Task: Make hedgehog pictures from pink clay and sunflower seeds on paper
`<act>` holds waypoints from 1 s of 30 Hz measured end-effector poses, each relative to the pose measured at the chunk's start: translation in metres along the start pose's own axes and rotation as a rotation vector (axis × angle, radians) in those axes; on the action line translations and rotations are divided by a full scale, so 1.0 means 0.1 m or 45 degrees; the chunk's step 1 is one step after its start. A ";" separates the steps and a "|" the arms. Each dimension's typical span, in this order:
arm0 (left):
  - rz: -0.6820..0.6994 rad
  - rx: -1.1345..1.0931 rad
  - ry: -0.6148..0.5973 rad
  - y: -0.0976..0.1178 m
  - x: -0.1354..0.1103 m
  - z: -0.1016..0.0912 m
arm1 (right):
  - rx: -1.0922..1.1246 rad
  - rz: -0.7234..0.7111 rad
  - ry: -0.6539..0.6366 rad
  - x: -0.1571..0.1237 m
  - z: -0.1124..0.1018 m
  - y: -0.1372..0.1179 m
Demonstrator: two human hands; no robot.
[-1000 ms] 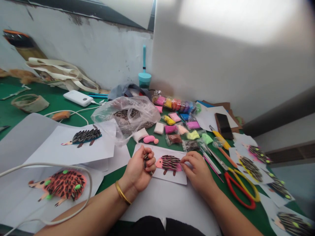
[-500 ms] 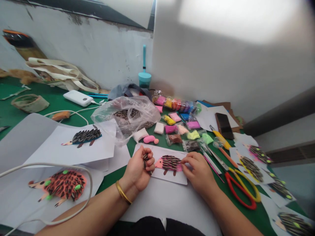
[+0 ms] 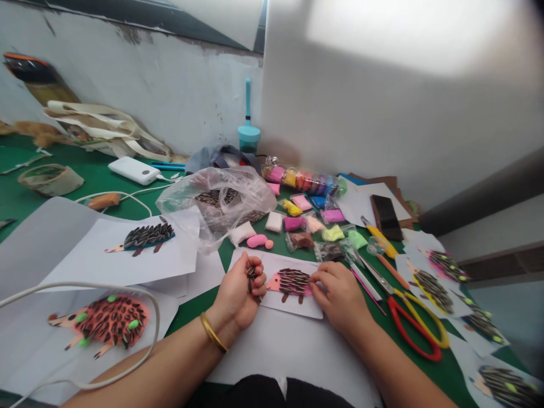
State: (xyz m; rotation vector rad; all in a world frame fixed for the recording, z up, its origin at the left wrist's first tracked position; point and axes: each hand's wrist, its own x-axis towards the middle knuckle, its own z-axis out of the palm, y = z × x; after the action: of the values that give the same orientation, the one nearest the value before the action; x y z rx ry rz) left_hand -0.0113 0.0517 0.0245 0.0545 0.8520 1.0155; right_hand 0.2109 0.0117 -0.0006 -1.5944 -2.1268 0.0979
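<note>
On green surface, near front edge, head view: left hand fisted round bunch of striped sunflower seeds, over left edge of small white paper card. Pink clay hedgehog with seed spines lies on card, between hands. Right hand fingertips bunched against hedgehog's rear edge; seed pinched there or not, cannot tell. Risks, as judged: hard press smears soft clay or tips planted spines; slack fist spills seeds; unpinned card slides

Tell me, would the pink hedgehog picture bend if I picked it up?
Probably: the pink hedgehog picture sits on a thin paper sheet, so it would likely droop. Its stuck-in sunflower seeds might pop out if it bends.
</note>
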 end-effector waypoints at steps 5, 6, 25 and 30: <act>0.010 0.009 -0.011 0.00 -0.01 0.01 | 0.010 0.026 -0.020 0.01 -0.01 -0.02; 0.017 0.011 -0.025 0.00 -0.02 0.02 | 0.008 0.032 -0.025 0.01 -0.01 -0.02; 0.037 -0.015 -0.109 0.01 -0.07 0.04 | 0.013 0.058 0.023 -0.06 -0.06 0.05; 0.015 -0.022 -0.104 0.01 -0.07 0.05 | 0.007 0.051 -0.017 -0.05 -0.02 0.06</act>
State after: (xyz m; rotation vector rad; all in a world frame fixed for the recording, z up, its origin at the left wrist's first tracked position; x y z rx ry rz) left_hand -0.0107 0.0480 0.0325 0.0859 0.7689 1.0249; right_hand 0.2184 0.0082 -0.0026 -1.6381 -2.1032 0.1278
